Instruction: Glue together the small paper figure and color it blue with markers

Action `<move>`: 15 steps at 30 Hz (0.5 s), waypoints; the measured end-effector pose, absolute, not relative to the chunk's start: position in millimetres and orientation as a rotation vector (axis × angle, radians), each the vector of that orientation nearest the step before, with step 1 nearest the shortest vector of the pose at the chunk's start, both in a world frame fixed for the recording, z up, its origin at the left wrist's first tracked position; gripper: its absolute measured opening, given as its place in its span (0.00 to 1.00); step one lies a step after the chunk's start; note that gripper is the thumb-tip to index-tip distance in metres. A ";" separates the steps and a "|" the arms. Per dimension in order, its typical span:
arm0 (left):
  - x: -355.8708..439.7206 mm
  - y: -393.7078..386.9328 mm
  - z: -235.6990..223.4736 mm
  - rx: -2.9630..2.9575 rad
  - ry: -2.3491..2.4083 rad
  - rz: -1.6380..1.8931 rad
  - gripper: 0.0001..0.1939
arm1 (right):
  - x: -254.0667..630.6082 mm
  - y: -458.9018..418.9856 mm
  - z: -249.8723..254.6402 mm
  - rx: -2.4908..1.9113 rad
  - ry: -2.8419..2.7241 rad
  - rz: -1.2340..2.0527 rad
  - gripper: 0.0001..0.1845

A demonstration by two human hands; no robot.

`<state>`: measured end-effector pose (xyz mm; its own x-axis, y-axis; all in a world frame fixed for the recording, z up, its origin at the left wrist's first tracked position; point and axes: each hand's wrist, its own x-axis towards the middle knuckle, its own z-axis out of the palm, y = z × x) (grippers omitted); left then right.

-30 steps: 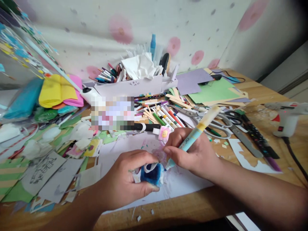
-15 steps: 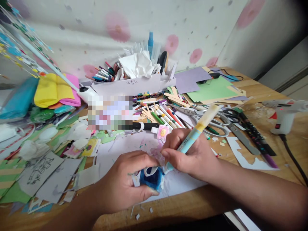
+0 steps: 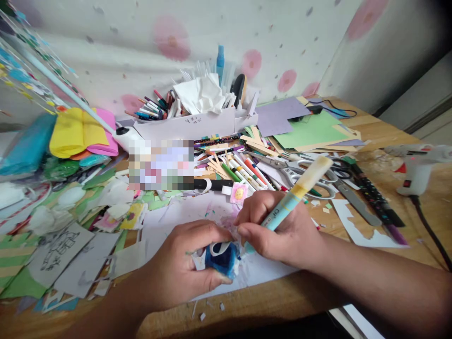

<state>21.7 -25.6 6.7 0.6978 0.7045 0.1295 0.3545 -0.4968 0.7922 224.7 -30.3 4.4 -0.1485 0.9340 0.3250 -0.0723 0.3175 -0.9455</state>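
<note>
My left hand (image 3: 192, 266) grips a small dark-blue paper piece (image 3: 222, 261) between thumb and fingers, with a white curled strip (image 3: 218, 248) on its top. Closed in a writing grip, my right hand (image 3: 273, 230) holds a marker (image 3: 287, 202) with a light-blue barrel and a yellowish end pointing up. The marker's tip is down by the right side of the blue piece; whether it touches cannot be made out. Beneath both hands lies a white paper sheet (image 3: 165, 214) with purple and pink stains. A small pink square with a yellow flower (image 3: 239, 193) sits just beyond my right hand.
Paper scraps (image 3: 84, 249) cover the left side. Loose markers (image 3: 247, 172), scissors (image 3: 318, 176) and a box of pens and tissues (image 3: 187, 126) are behind. A glue gun (image 3: 416, 169) with a cord stands at right, near a cut white paper (image 3: 363, 230).
The marker's upper end has tilted slightly to the right and down. My left hand and the blue piece have barely shifted.
</note>
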 end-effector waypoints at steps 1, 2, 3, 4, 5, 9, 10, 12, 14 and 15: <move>21.8 -25.4 7.2 2.114 0.795 0.589 0.14 | 224.9 -29.8 4.6 -0.853 -1.411 1.072 0.14; 22.1 -25.1 7.7 2.107 0.776 0.612 0.13 | 225.2 -29.3 4.8 -0.857 -1.388 1.049 0.15; 22.5 -24.9 8.2 2.105 0.752 0.637 0.12 | 225.5 -28.7 5.1 -0.852 -1.363 1.032 0.15; 22.9 -24.7 8.5 2.102 0.727 0.656 0.11 | 225.6 -28.4 5.5 -0.830 -1.341 1.028 0.15; 23.3 -24.5 8.4 2.096 0.704 0.670 0.11 | 225.7 -28.3 5.8 -0.792 -1.326 1.034 0.15; 22.5 -25.3 5.7 2.063 0.652 0.685 0.11 | 224.7 -29.8 6.0 -0.697 -1.304 1.032 0.15; 21.8 -25.8 4.9 2.058 0.646 0.687 0.10 | 224.4 -30.4 5.9 -0.693 -1.290 1.035 0.15; 20.4 -26.8 3.7 2.049 0.645 0.676 0.10 | 224.1 -31.3 5.5 -0.677 -1.285 1.053 0.15; 20.0 -27.4 3.5 2.037 0.654 0.657 0.11 | 224.3 -31.8 5.1 -0.661 -1.306 1.057 0.15; 20.2 -27.5 3.8 2.033 0.654 0.652 0.11 | 224.4 -31.8 4.9 -0.669 -1.310 1.047 0.15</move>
